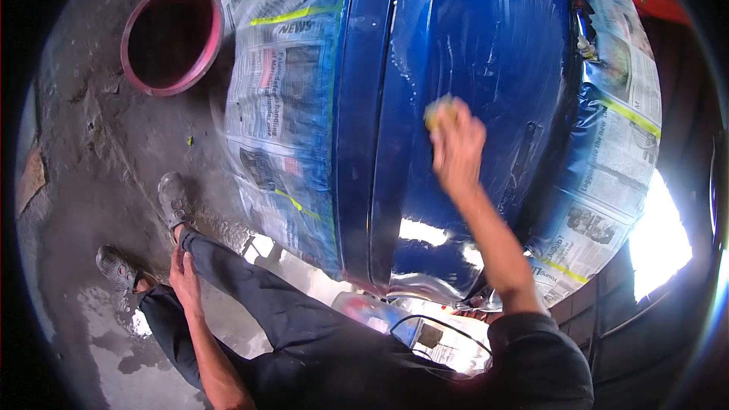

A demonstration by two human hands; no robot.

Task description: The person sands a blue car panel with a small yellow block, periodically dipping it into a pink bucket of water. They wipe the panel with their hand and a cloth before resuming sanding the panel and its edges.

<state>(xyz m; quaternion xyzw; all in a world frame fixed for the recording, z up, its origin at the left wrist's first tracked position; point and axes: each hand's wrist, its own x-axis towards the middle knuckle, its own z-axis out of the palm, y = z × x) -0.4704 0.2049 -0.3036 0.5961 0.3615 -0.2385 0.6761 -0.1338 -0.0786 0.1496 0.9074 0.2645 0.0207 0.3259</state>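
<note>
My right hand (456, 153) grips a yellowish sponge (442, 112) and presses it against a glossy blue car body panel (493, 45). White drips and wet streaks run over the paint around the sponge. A dark seam runs along the panel to the left of this hand. Newspaper masking (269, 106) held with yellow-green tape borders the blue surface on the left, and more newspaper (607, 182) covers the right side. My left hand (184, 279) hangs beside my knee, fingers stretched out, holding nothing.
On the grey floor (99, 182), wet in patches, stands a round, pink-rimmed container (214, 45) with a dark inside. Beneath the panel's near end lie a clear plastic item (372, 310) and a black cable (437, 319). Something red (657, 6) is at upper right.
</note>
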